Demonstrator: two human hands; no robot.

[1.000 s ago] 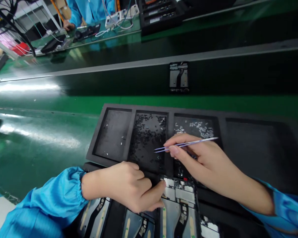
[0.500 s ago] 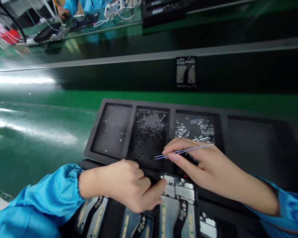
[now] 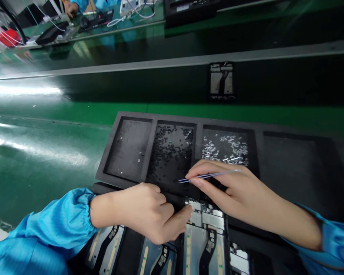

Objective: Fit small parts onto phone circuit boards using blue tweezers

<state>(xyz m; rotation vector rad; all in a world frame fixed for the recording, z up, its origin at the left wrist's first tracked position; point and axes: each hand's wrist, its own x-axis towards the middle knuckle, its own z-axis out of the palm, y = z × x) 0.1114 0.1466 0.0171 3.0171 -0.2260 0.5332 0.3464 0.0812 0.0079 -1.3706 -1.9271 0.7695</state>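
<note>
My right hand (image 3: 226,187) is closed in a pinch on thin tweezers (image 3: 209,175). Their tips point left, over the lower right of a tray compartment (image 3: 172,152) strewn with small dark pieces. I cannot tell whether the tips grip a piece. My left hand (image 3: 149,214) is curled, its index fingertip resting on the upper left of an opened phone (image 3: 206,236) with silver plates and a black flex cable. Its other fingertips are hidden, and so is anything they may hold. More opened phones (image 3: 106,248) (image 3: 159,258) lie to the left under my wrist.
The black tray (image 3: 199,143) has another compartment with silvery bits (image 3: 232,149). Beyond the tray, an opened phone (image 3: 222,80) lies on the dark strip. Across the bench are another person's hand (image 3: 71,8), cables (image 3: 145,11) and a black case (image 3: 189,13).
The phone beyond the tray has shifted right along the dark strip. Both hands and the tweezers are almost where they were; the view has tilted slightly.
</note>
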